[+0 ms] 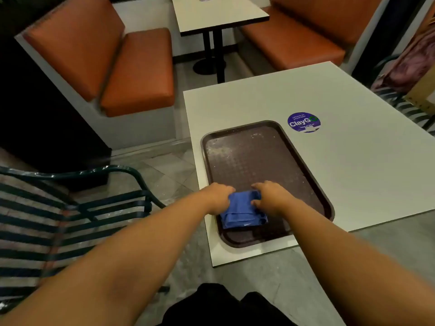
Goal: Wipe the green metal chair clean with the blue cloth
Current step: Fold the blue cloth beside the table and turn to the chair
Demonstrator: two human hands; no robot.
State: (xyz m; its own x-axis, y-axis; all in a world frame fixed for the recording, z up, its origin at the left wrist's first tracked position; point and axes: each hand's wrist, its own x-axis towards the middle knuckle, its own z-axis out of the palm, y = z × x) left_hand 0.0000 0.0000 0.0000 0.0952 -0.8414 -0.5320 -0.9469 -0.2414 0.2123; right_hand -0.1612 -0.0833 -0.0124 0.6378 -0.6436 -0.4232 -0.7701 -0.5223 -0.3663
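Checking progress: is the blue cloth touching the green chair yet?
No, the blue cloth lies on the brown tray, under both hands, apart from the green chair.

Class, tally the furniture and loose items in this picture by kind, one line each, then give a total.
White tables: 2
Orange booth seats: 2
Green metal chair: 1
Brown tray: 1
Blue cloth: 1, held by the left hand and right hand
Round sticker: 1
Total: 8

"ClayGo" on table sticker (304, 122)
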